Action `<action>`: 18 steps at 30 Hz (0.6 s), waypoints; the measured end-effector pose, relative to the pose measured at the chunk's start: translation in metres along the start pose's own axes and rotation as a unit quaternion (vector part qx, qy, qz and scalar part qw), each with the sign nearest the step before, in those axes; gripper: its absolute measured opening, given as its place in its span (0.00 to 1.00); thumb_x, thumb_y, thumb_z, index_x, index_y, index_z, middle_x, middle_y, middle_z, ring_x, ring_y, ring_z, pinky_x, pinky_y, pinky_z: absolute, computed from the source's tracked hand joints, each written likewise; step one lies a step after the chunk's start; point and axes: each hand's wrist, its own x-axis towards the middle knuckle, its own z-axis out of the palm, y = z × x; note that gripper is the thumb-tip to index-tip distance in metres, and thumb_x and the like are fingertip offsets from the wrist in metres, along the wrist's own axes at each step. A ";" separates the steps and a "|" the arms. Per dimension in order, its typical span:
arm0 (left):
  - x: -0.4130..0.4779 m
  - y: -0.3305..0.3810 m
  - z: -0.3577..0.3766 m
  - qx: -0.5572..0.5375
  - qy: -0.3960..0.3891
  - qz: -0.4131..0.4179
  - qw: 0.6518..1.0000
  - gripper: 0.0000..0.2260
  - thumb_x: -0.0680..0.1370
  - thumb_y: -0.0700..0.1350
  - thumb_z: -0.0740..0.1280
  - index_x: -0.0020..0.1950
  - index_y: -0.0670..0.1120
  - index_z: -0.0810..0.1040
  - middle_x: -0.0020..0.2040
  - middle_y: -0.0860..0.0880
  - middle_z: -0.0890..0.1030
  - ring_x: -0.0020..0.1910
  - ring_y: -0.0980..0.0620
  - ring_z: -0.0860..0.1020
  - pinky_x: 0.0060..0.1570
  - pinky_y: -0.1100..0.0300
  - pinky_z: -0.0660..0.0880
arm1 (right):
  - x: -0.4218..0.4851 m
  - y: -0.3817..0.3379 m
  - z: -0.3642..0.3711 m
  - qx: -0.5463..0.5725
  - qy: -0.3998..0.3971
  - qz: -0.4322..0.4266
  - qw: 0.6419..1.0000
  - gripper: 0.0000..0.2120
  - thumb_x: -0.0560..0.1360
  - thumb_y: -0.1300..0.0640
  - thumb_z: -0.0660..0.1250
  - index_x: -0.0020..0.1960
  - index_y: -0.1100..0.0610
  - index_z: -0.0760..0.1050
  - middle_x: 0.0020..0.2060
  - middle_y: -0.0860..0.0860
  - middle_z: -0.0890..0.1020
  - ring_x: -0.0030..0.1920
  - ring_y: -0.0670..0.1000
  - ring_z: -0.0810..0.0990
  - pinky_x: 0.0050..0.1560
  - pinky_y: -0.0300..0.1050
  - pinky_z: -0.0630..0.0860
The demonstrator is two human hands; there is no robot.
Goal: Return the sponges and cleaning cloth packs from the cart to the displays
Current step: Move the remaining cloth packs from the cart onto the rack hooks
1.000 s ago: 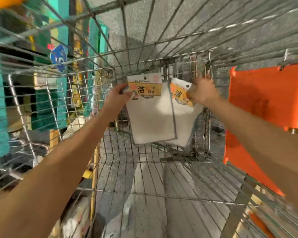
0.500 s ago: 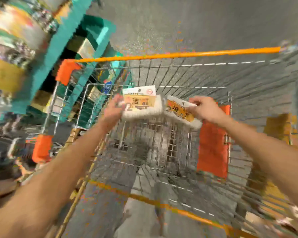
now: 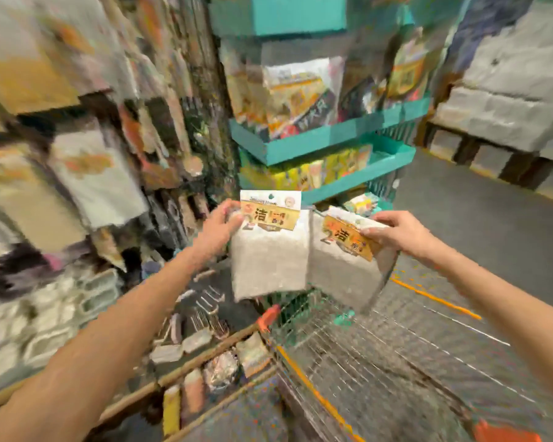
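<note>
Cloth packs [image 3: 268,260] pinched, L grip [image 3: 219,229], R grip [image 3: 399,232]

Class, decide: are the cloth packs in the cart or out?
Out: left hand holds the left pack, right hand the right pack, above the cart.

Single head-worn view here, looking forward and down, close above the silver wire shopping cart with orange trim [image 3: 364,362]. Beyond the cart rises the teal tiered display stand [image 3: 329,140]; left of the cart, blurred crowded shelving [image 3: 77,161] fills the frame.
</note>
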 end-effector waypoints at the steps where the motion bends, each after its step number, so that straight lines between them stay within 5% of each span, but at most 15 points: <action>1: -0.001 0.000 -0.028 0.009 0.025 -0.003 1.000 0.08 0.71 0.53 0.65 0.47 0.53 0.73 0.45 0.49 0.78 0.43 0.61 0.76 0.45 0.65 0.71 | 0.009 -0.026 0.014 -0.007 -0.013 -0.013 1.000 0.07 0.70 0.54 0.73 0.37 0.55 0.77 0.33 0.48 0.77 0.36 0.45 0.73 0.37 0.42 0.68; 4: -0.009 -0.010 -0.105 0.009 0.071 -0.016 0.997 0.05 0.79 0.40 0.64 0.50 0.50 0.71 0.44 0.51 0.76 0.45 0.52 0.74 0.45 0.66 0.70 | 0.038 -0.092 0.058 -0.011 -0.032 -0.053 0.998 0.05 0.71 0.55 0.72 0.41 0.56 0.79 0.35 0.49 0.80 0.38 0.47 0.75 0.37 0.39 0.70; 7: -0.012 -0.033 -0.179 0.005 0.122 -0.024 0.992 0.05 0.80 0.39 0.62 0.51 0.50 0.72 0.47 0.50 0.77 0.47 0.52 0.75 0.46 0.62 0.72 | 0.059 -0.163 0.110 -0.025 -0.042 -0.086 0.995 0.02 0.73 0.56 0.70 0.42 0.53 0.78 0.34 0.45 0.79 0.35 0.43 0.75 0.33 0.32 0.71; 11: -0.011 -0.060 -0.262 0.013 0.188 -0.029 0.982 0.07 0.79 0.38 0.61 0.55 0.47 0.74 0.50 0.53 0.79 0.44 0.62 0.76 0.40 0.75 0.72 | 0.093 -0.228 0.173 -0.046 -0.050 -0.111 0.992 0.05 0.74 0.54 0.69 0.45 0.55 0.80 0.41 0.52 0.83 0.40 0.47 0.79 0.44 0.44 0.74; 18: 0.003 -0.110 -0.348 0.001 0.230 -0.087 0.969 0.09 0.80 0.39 0.58 0.58 0.42 0.72 0.53 0.49 0.78 0.47 0.54 0.75 0.40 0.68 0.70 | 0.142 -0.289 0.256 -0.050 -0.020 -0.094 0.994 0.06 0.75 0.54 0.67 0.49 0.54 0.81 0.44 0.50 0.83 0.46 0.50 0.81 0.49 0.50 0.77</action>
